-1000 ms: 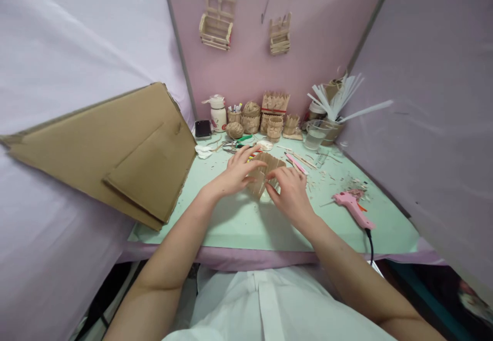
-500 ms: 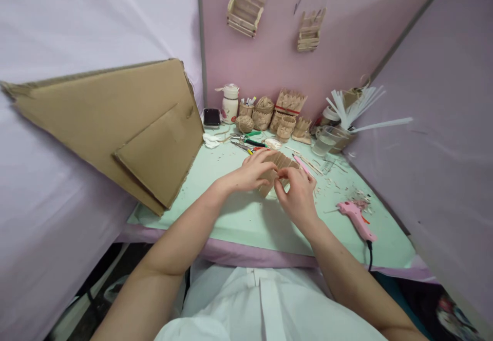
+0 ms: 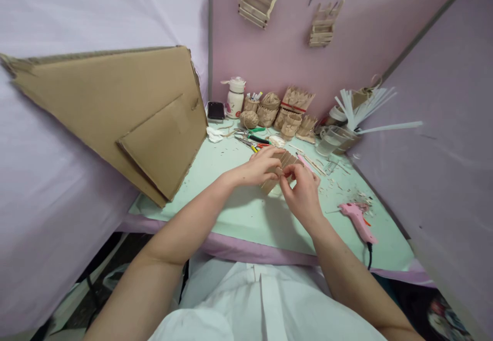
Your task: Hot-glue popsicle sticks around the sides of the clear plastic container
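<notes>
A small brown piece made of wooden slats (image 3: 289, 160) stands on the green table, between and behind my hands. My left hand (image 3: 263, 167) grips its left side, fingers curled over the slats. At the near edge of the piece, my right hand (image 3: 302, 187) is pinched, its thumb and index fingertips meeting close to my left fingertips. Whatever lies in that pinch is too small to name. My hands hide part of the slatted piece.
A pink glue gun (image 3: 358, 222) lies at the right. Pliers (image 3: 259, 139), a twine ball (image 3: 249, 119), a white bottle (image 3: 235, 98) and wooden pots line the back. Cardboard (image 3: 154, 120) leans at the left; a cup (image 3: 328, 141) stands back right.
The view has shifted slightly, so the scene sits a little farther right. My right fingertips have moved slightly against the piece; both hands stay at it.
</notes>
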`<act>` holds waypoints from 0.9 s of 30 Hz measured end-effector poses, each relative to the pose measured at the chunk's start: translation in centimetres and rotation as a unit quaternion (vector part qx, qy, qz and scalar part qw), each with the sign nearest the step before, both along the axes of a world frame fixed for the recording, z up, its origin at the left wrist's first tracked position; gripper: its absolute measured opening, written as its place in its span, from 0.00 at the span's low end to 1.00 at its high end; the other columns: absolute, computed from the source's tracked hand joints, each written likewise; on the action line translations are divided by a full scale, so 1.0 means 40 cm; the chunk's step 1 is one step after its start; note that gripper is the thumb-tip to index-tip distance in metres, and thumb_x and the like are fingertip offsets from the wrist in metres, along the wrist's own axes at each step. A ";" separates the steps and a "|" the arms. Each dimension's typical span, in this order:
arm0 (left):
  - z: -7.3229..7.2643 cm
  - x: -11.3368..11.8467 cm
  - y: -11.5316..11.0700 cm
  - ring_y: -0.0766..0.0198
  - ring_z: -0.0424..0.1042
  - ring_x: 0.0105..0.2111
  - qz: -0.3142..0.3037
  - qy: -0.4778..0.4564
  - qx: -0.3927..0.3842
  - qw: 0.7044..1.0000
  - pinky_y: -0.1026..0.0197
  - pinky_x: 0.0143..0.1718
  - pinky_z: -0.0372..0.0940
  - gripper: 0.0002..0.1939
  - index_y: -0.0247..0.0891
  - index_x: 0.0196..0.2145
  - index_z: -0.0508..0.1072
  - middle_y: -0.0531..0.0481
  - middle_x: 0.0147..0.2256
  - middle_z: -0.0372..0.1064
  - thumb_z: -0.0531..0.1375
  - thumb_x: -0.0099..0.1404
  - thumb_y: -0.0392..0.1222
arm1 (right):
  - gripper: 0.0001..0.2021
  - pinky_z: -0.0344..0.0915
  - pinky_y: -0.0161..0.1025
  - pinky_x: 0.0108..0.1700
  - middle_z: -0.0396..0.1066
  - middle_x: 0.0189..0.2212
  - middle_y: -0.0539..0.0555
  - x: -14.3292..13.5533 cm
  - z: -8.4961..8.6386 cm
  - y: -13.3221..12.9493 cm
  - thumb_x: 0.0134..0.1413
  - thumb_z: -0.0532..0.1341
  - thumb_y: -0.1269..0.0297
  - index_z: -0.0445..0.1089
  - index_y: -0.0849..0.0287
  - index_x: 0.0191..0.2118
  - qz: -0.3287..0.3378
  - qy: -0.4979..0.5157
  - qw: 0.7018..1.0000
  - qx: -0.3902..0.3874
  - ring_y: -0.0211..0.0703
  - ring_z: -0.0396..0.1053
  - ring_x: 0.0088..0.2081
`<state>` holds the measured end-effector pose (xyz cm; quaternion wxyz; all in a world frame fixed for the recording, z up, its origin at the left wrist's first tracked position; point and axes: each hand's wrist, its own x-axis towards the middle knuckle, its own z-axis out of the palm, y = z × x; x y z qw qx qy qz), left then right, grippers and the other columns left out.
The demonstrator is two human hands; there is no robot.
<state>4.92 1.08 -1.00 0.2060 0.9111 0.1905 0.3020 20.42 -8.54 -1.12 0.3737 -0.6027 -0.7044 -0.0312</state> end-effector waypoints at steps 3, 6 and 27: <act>-0.004 0.002 0.004 0.48 0.52 0.67 0.003 -0.001 0.000 1.000 0.39 0.65 0.51 0.04 0.38 0.35 0.77 0.40 0.63 0.59 0.65 0.60 0.34 | 0.05 0.50 0.45 0.46 0.72 0.32 0.50 0.002 0.000 0.002 0.60 0.56 0.61 0.64 0.55 0.35 -0.001 -0.002 1.000 -0.003 0.45 0.66 0.36; -0.009 0.006 0.008 0.48 0.52 0.67 0.005 -0.001 0.002 1.000 0.39 0.65 0.51 0.04 0.39 0.35 0.77 0.41 0.63 0.59 0.65 0.60 0.34 | 0.06 0.50 0.46 0.47 0.72 0.32 0.50 0.003 0.001 0.004 0.61 0.55 0.60 0.63 0.54 0.35 -0.005 -0.001 1.000 -0.004 0.45 0.66 0.36; -0.019 0.016 0.001 0.50 0.55 0.66 0.003 -0.034 0.000 0.999 0.38 0.66 0.48 0.05 0.41 0.34 0.78 0.42 0.61 0.62 0.64 0.60 0.33 | 0.07 0.51 0.47 0.48 0.72 0.34 0.52 0.009 -0.019 -0.002 0.63 0.55 0.57 0.63 0.54 0.36 -0.019 -0.002 1.000 0.017 0.47 0.66 0.37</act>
